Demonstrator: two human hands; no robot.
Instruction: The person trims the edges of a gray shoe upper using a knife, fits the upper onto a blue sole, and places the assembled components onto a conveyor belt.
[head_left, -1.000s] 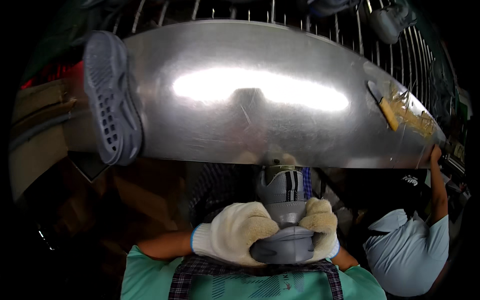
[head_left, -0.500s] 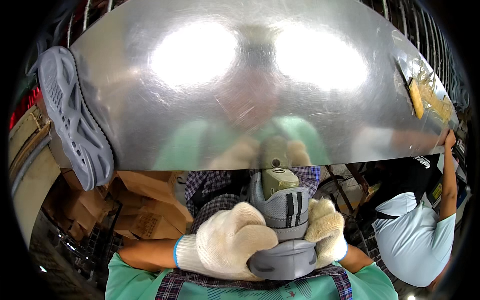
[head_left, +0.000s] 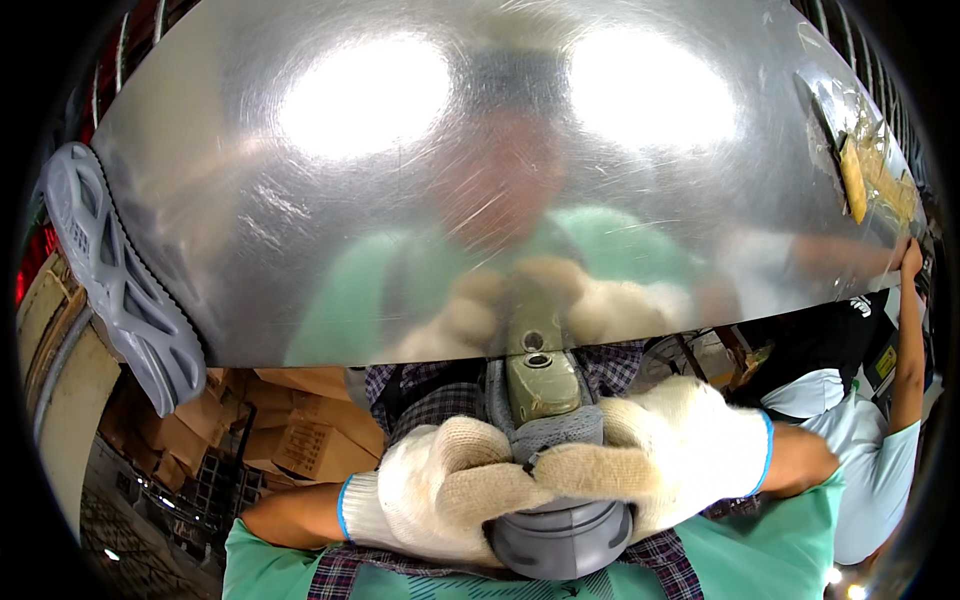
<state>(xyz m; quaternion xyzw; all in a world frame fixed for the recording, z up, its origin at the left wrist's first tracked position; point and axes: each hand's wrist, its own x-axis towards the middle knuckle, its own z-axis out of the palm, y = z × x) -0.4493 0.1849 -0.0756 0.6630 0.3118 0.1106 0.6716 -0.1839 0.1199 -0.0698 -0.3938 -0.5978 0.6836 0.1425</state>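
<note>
At lower centre, the left hand and the right hand, gloved, are clasped around the grey shoe, hiding its middle. A green last sits inside; a grey sole is at far left.

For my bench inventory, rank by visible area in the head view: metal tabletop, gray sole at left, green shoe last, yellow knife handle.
1. Metal tabletop
2. Gray sole
3. Green shoe last
4. Yellow knife handle

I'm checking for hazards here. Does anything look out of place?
Yes: the knife lies loose by messy tape near the right end of the table, seemingly risky. At the left, the sole juts past the edge, so it looks precarious.
</note>
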